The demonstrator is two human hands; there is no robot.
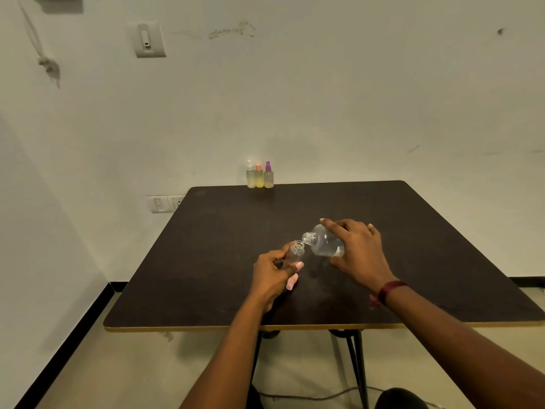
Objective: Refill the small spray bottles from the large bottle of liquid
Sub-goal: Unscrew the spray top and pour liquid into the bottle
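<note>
The left hand (271,276) is curled around a small clear bottle (295,252), gripping its lower part. The bottle's open mouth points up, past the fingers. A pink spray cap (292,282) sticks out below the same hand's fingers.

Just to the right of it, the right hand (358,255) grips the large bottle (323,242) from above with curled fingers. This bottle is tilted, and its open neck is just beside the small bottle's mouth. I cannot tell if liquid flows.

Well beyond both hands, three small spray bottles (259,177) stand together at the far edge of the dark bench (427,231).
</note>
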